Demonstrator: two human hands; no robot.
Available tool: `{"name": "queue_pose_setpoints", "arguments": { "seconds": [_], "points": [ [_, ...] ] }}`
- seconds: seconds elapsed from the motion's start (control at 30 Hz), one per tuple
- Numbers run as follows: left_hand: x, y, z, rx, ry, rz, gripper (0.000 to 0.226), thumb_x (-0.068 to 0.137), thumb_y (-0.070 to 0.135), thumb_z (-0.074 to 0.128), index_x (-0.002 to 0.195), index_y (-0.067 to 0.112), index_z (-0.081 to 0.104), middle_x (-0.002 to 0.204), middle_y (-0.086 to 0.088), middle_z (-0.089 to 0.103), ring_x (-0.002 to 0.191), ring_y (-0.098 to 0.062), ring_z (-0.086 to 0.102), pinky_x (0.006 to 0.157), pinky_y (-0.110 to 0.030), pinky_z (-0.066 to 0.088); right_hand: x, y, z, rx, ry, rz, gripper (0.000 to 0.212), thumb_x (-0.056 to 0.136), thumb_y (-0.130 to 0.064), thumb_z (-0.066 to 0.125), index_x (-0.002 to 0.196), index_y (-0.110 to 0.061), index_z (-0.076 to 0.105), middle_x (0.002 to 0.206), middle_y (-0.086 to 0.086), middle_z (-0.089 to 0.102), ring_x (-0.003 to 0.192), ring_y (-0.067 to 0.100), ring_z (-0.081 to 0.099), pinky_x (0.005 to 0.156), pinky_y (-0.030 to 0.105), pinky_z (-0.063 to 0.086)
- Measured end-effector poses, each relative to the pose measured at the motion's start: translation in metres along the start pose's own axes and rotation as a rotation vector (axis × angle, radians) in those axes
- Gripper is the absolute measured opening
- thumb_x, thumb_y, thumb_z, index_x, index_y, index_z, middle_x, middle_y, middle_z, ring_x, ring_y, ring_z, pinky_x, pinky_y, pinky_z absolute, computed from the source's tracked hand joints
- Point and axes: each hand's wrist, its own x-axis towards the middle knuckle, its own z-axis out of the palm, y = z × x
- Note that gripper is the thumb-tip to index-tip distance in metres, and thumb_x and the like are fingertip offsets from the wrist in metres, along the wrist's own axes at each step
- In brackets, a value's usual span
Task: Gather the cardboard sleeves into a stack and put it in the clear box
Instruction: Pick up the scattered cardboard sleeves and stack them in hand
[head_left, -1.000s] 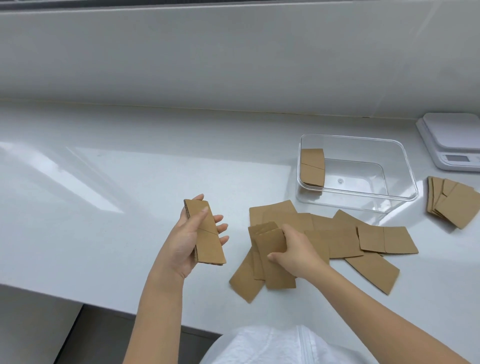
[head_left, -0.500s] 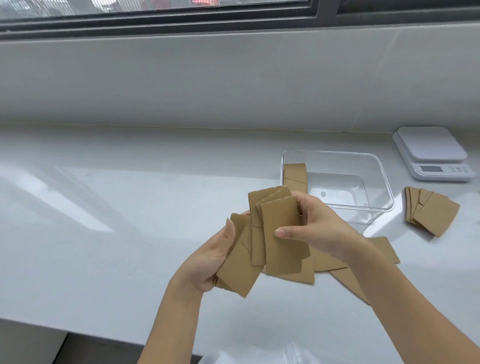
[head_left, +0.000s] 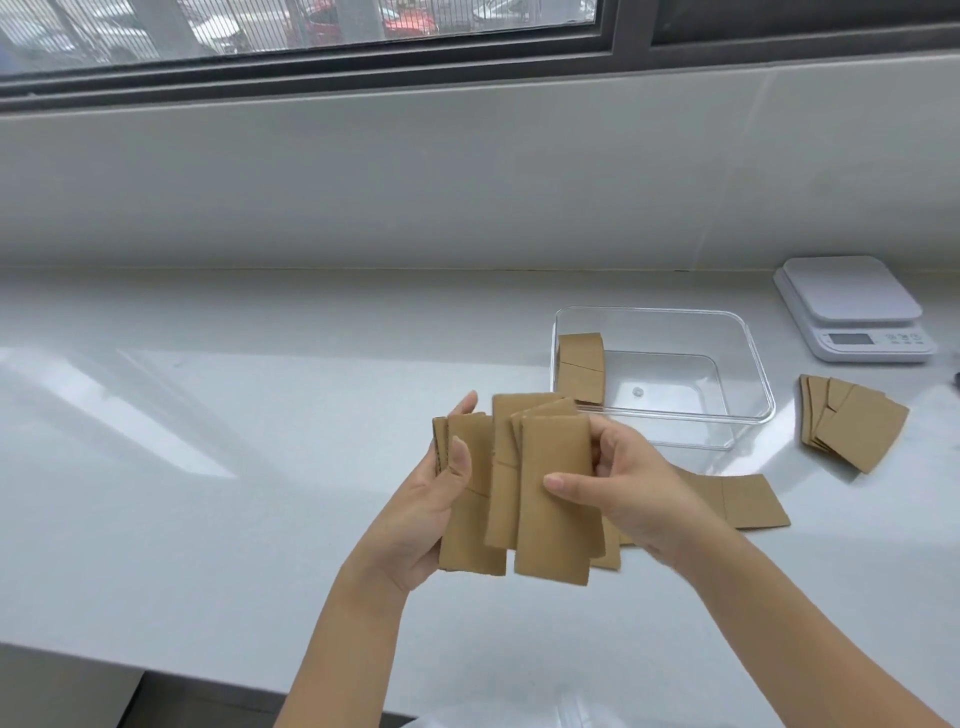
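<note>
My left hand (head_left: 415, 519) grips a small stack of brown cardboard sleeves (head_left: 470, 499), held upright above the counter. My right hand (head_left: 628, 493) holds a second fanned bunch of sleeves (head_left: 550, 499) right beside it, overlapping the left stack. Under my right wrist, a few loose sleeves (head_left: 748, 501) lie flat on the counter. The clear box (head_left: 748, 364) stands behind my hands, with one stack of sleeves (head_left: 581, 366) leaning against its left wall. Another pile of sleeves (head_left: 852, 423) lies to the right of the box.
A white kitchen scale (head_left: 852, 306) sits at the back right, behind the right-hand pile. The white counter (head_left: 208, 441) ends at a front edge near my body. A wall and a window sill rise behind the box.
My right hand lifted a bunch of sleeves off the counter and brought it to the stack in my left hand. The bunches now stand more upright side by side. The view tilted upward.
</note>
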Motion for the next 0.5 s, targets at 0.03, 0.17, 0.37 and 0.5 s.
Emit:
{"name": "queue_pose_setpoints", "arguments": {
  "seconds": [0.03, 0.17, 0.37, 0.5],
  "points": [
    [0.0, -0.002, 0.004, -0.005, -0.016, 0.002, 0.055, 0.081, 0.054, 0.049, 0.135, 0.051, 0.036, 0.125, 0.016, 0.065, 0.114, -0.015, 0.063, 0.077, -0.035, 0.058, -0.001, 0.003, 0.006, -0.032, 0.025, 0.021, 0.043, 0.074, 0.006, 0.072, 0.112, -0.011, 0.061, 0.103, 0.008, 0.071, 0.091, 0.015, 0.068, 0.074, 0.026, 0.058],
    [0.001, -0.012, 0.019, -0.024, -0.005, -0.043, 0.057, 0.079, 0.041, 0.063, 0.133, 0.031, 0.047, 0.115, 0.0, 0.072, 0.105, -0.024, 0.068, 0.072, -0.038, 0.059, -0.006, 0.012, 0.024, -0.167, 0.116, -0.003, 0.039, 0.075, -0.006, 0.075, 0.108, -0.022, 0.063, 0.098, 0.0, 0.069, 0.088, 0.008, 0.065, 0.076, 0.026, 0.055],
    [0.005, -0.03, 0.016, -0.07, 0.008, -0.089, 0.053, 0.082, 0.03, 0.06, 0.129, 0.051, 0.046, 0.117, -0.001, 0.071, 0.104, -0.024, 0.067, 0.082, -0.046, 0.057, -0.014, 0.03, 0.029, -0.772, 0.065, 0.029, 0.028, 0.077, -0.052, 0.063, 0.088, -0.027, 0.06, 0.096, -0.004, 0.043, 0.105, 0.011, 0.035, 0.077, 0.016, 0.039],
    [0.009, -0.037, 0.011, -0.02, 0.072, -0.122, 0.059, 0.077, 0.022, 0.065, 0.126, 0.049, 0.049, 0.111, -0.001, 0.073, 0.092, -0.023, 0.07, 0.072, -0.038, 0.057, -0.014, 0.044, 0.026, -0.877, -0.03, -0.004, 0.021, 0.084, -0.054, 0.053, 0.073, -0.038, 0.045, 0.088, -0.013, 0.033, 0.095, 0.01, 0.037, 0.079, 0.018, 0.036]
  ]
}}
